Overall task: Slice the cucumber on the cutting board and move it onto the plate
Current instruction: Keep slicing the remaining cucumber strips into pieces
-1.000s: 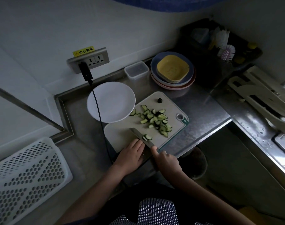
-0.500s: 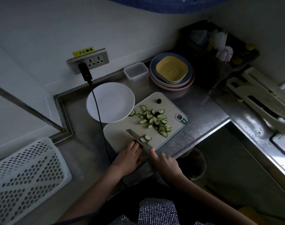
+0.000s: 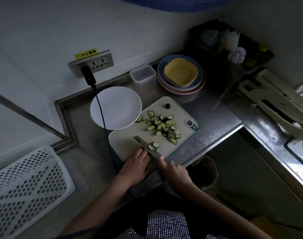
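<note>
A white cutting board point(image 3: 130, 138) lies on the steel counter with a pile of half-moon cucumber slices point(image 3: 162, 125) in its middle. A few fresh slices point(image 3: 153, 145) lean against the knife blade point(image 3: 144, 144). My right hand point(image 3: 175, 171) grips the knife handle at the board's near edge. My left hand point(image 3: 137, 165) rests curled on the board left of the blade, over the uncut cucumber piece, which is hidden beneath it. A dark cucumber end point(image 3: 167, 106) sits at the board's far edge. The empty white plate point(image 3: 115, 107) overlaps the board's far-left corner.
A black cable point(image 3: 102, 118) runs from the wall socket across the plate toward me. A clear lidded box point(image 3: 143, 74) and stacked plates with a yellow dish point(image 3: 181, 72) stand behind the board. A white perforated basket point(image 3: 25, 187) lies left. The sink area point(image 3: 276, 135) is right.
The knife and both hands have shifted slightly left along the board, and a few more slices lie by the blade.
</note>
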`<state>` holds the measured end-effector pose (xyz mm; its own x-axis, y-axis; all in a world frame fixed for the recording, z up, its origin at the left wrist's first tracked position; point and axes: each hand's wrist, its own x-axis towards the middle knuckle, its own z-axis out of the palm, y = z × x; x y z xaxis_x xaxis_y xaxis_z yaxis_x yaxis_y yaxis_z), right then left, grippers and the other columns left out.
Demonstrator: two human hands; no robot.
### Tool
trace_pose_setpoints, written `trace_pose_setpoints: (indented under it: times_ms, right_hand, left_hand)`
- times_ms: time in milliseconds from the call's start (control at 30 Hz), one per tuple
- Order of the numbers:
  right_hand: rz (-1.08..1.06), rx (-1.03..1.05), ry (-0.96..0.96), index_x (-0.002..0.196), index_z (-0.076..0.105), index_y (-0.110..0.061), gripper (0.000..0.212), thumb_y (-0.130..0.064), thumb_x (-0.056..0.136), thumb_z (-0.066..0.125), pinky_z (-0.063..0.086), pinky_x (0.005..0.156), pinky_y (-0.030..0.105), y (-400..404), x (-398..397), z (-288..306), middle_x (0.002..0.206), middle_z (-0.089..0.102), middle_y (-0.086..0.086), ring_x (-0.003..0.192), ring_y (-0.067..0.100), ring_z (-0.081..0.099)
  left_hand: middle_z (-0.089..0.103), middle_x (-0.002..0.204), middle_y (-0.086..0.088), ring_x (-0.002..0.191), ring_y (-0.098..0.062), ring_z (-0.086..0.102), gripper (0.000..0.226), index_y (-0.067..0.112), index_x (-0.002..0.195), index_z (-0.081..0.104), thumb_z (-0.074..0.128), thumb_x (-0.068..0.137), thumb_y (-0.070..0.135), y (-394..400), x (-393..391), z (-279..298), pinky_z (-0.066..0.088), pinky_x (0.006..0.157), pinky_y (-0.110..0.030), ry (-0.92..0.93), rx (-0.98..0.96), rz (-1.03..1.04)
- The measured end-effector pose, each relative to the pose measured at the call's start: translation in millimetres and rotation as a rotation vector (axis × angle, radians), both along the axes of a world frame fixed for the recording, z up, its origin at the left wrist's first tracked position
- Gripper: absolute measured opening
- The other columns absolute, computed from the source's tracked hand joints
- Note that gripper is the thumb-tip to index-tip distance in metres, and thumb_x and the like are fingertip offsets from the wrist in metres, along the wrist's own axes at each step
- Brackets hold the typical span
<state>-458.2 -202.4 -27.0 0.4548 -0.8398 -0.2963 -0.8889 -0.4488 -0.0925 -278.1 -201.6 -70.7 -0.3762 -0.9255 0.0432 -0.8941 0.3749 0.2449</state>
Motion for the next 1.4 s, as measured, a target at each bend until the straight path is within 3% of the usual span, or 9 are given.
trace_pose_setpoints:
  times_ms: [200,333,400,467,700,1067,1133,1233,1400]
  right_hand:
    - [0.012,-0.052,0.121,0.101,0.064,-0.011,0.046,-0.015,0.058,0.079,0.032,0.027,0.022,-8.4,3.8,-5.2,0.05,0.054,0.005,0.031,0.024,0.053]
    - [0.005,-0.02,0.042,0.134,0.038,-0.01,0.043,-0.01,0.091,0.043,0.051,0.051,0.035,-5.9,-1.2,-2.1,0.086,0.065,0.013,0.071,0.032,0.069]
    - [0.036,-0.012,-0.007,0.138,0.019,-0.01,0.043,-0.011,0.097,0.032,0.05,0.062,0.037,-2.5,-4.3,-3.1,0.102,0.061,0.015,0.087,0.033,0.067]
    - [0.044,0.038,0.0,0.142,0.016,-0.013,0.045,-0.012,0.099,0.028,0.044,0.063,0.037,0.6,-3.7,3.7,0.11,0.057,0.015,0.094,0.034,0.064]
    - [0.018,0.097,-0.006,0.144,0.019,-0.012,0.045,-0.015,0.1,0.031,0.052,0.071,0.042,2.0,-3.2,9.3,0.111,0.057,0.015,0.096,0.034,0.064]
    - [0.001,0.07,0.065,0.142,0.023,-0.012,0.043,-0.012,0.099,0.03,0.049,0.065,0.038,-0.5,-2.0,2.4,0.109,0.058,0.017,0.091,0.034,0.065]
    - [-0.02,0.043,0.067,0.137,0.033,-0.011,0.042,-0.012,0.096,0.039,0.047,0.056,0.035,-2.8,-3.0,1.4,0.098,0.062,0.016,0.08,0.034,0.067]
    - [-0.001,0.021,0.142,0.114,0.059,-0.009,0.047,-0.016,0.07,0.075,0.041,0.033,0.028,-3.5,-0.5,4.4,0.063,0.061,0.01,0.043,0.028,0.06]
    - [0.015,0.056,0.02,0.141,0.022,-0.012,0.044,-0.011,0.098,0.032,0.048,0.063,0.038,-3.3,-7.6,2.2,0.105,0.059,0.015,0.089,0.035,0.065]
  left_hand:
    - [0.063,0.113,-0.016,0.114,-0.029,0.042,0.054,0.001,0.109,0.062,0.04,0.074,0.035,-2.1,2.0,-3.5,0.056,0.077,-0.041,-0.047,0.062,0.0]
    - [0.064,0.114,-0.016,0.114,-0.029,0.041,0.054,0.001,0.109,0.063,0.041,0.074,0.036,-2.5,2.9,-3.0,0.057,0.076,-0.04,-0.044,0.065,0.008]
    - [0.063,0.114,-0.016,0.112,-0.029,0.042,0.051,0.002,0.107,0.064,0.041,0.075,0.035,-1.5,3.3,-3.3,0.057,0.075,-0.04,-0.032,0.057,0.007]
    - [0.061,0.113,-0.015,0.11,-0.029,0.043,0.048,0.003,0.105,0.064,0.042,0.075,0.033,-0.7,2.9,-2.2,0.057,0.072,-0.04,-0.008,0.046,0.006]
    - [0.058,0.119,-0.014,0.112,-0.029,0.042,0.048,0.003,0.108,0.064,0.041,0.079,0.033,-0.2,2.6,-3.6,0.057,0.069,-0.041,-0.015,0.048,0.019]
    - [0.064,0.109,-0.015,0.11,-0.028,0.042,0.052,0.002,0.102,0.067,0.039,0.074,0.035,-0.6,0.4,0.2,0.057,0.073,-0.039,-0.04,0.001,0.006]
    - [0.065,0.112,-0.016,0.112,-0.028,0.042,0.055,0.0,0.105,0.067,0.039,0.074,0.036,-1.3,0.4,-0.1,0.055,0.075,-0.039,-0.05,0.006,0.006]
    - [0.064,0.112,-0.016,0.113,-0.028,0.041,0.055,0.0,0.106,0.067,0.039,0.075,0.035,-1.4,1.1,-0.2,0.056,0.076,-0.039,-0.058,0.03,0.003]
    - [0.064,0.112,-0.016,0.111,-0.03,0.05,0.052,0.001,0.105,0.067,0.04,0.075,0.035,-1.9,2.5,0.4,0.056,0.077,-0.038,-0.053,0.047,-0.002]
